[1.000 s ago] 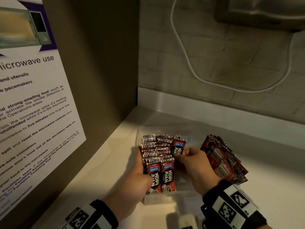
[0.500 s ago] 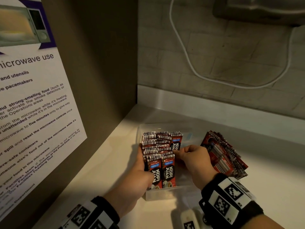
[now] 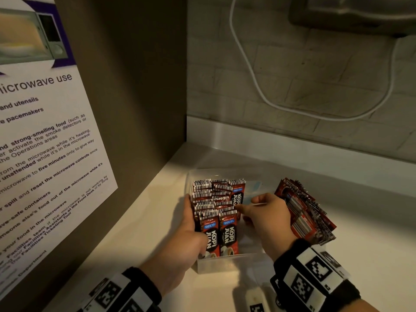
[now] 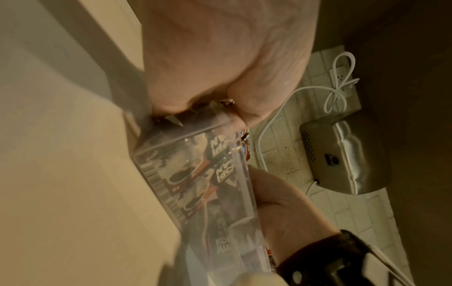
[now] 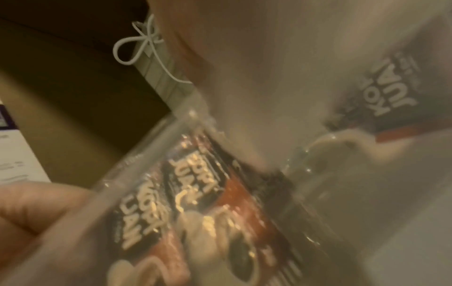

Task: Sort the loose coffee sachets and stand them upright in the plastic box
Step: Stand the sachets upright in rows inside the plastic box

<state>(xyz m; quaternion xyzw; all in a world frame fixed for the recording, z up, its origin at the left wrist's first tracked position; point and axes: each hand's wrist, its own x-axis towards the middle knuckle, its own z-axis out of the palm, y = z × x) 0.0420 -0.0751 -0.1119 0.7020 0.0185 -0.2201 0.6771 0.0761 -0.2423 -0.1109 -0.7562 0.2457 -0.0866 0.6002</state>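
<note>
A clear plastic box (image 3: 225, 265) stands on the white counter, with rows of red and black coffee sachets (image 3: 213, 206) upright in its left half. My left hand (image 3: 193, 221) grips the box's left wall, thumb over the front sachets (image 3: 211, 235); the left wrist view shows that corner of the box (image 4: 195, 174) under my palm. My right hand (image 3: 247, 203) is inside the box's right half, index fingertip against a standing sachet (image 3: 237, 195), thumb apart. A loose pile of sachets (image 3: 306, 212) lies right of the box. The right wrist view is blurred.
A brown side panel with a microwave-use poster (image 3: 45, 143) closes the left. A white cable (image 3: 270, 102) loops on the tiled back wall below a metal appliance (image 3: 360, 14). A small white object (image 3: 256, 298) lies in front of the box.
The sachet my right hand pinched by its top now stands in the box at the rows' right end. That hand has dropped lower beside it. My left hand has stayed on the box.
</note>
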